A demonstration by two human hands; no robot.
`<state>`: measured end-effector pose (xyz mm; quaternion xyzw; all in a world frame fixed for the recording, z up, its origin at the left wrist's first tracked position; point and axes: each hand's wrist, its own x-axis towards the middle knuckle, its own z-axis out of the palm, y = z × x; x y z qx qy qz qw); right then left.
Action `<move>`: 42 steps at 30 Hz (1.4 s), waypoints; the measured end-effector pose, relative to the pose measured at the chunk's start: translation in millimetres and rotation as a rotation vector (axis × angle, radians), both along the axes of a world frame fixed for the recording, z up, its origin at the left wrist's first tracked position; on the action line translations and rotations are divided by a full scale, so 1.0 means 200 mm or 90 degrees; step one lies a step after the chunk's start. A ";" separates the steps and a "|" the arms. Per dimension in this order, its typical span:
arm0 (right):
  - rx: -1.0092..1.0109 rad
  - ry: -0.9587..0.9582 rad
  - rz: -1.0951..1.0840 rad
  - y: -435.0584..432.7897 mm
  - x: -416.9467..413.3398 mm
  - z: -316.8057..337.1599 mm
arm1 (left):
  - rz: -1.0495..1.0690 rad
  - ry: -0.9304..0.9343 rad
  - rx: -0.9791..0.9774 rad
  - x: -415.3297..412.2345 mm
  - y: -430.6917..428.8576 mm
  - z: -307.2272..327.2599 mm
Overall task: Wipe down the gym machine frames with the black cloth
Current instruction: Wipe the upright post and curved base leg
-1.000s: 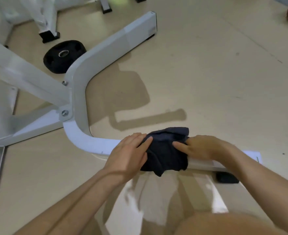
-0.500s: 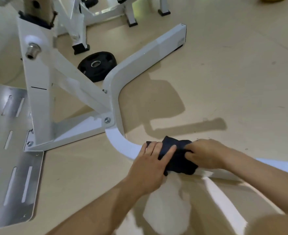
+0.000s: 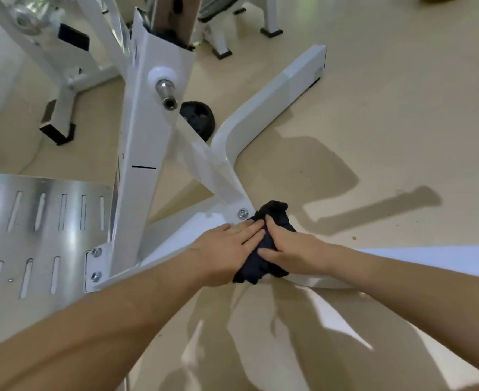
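Observation:
The black cloth (image 3: 272, 221) is bunched on the curved white base tube of the gym machine frame (image 3: 272, 103), right beside a bolted joint. My left hand (image 3: 224, 252) lies flat with straight fingers pressing the cloth's left side against the tube. My right hand (image 3: 294, 249) covers the cloth's right side, with its fingers curled over the fabric. The tube continues to the right under my right forearm. A white upright post (image 3: 148, 142) with a steel peg rises just left of the joint.
A slotted metal footplate (image 3: 35, 221) lies on the floor at the left. A black weight plate (image 3: 198, 119) rests behind the upright post. More white frame legs with black end caps (image 3: 57, 128) stand at the back left. Beige floor spreads to the right.
Both hands have slid the cloth leftward along the curved tube to the bolted joint. The view has shifted, bringing the upright post and footplate into sight.

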<state>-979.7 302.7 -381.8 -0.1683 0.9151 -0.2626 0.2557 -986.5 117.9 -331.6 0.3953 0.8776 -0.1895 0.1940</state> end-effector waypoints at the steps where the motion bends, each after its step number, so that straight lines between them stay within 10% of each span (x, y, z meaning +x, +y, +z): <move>1: -0.028 -0.010 -0.040 -0.02 -0.02 -0.01 | 0.024 -0.029 0.037 -0.01 0.01 0.02; 5: -0.058 0.069 -0.160 -0.05 -0.02 -0.04 | 0.040 0.028 0.076 -0.02 0.03 0.12; 10: -0.581 -0.125 -0.423 -0.31 -0.20 0.08 | 0.025 0.197 -0.052 -0.09 0.04 0.29; 16: -0.863 -0.152 -0.330 -0.42 -0.47 0.34 | 0.001 0.405 -0.132 -0.13 0.06 0.53; 21: -0.696 0.025 -0.281 -0.48 -0.45 0.22 | 0.001 0.400 -0.193 -0.13 0.03 0.69; 24: -0.576 -0.066 -0.380 -0.44 -0.45 0.17 | 0.005 0.370 -0.203 -0.16 0.01 0.72; 31: -0.929 -0.090 -0.141 -0.53 -0.45 0.63 | 0.164 0.436 0.072 -0.05 -0.05 0.84; 39: -0.655 -0.091 -0.242 -0.41 -0.44 0.46 | 0.355 0.365 0.129 -0.03 -0.03 0.76; 42: -0.771 -0.103 -0.199 -0.43 -0.39 0.62 | 0.361 0.322 0.125 -0.07 0.03 0.73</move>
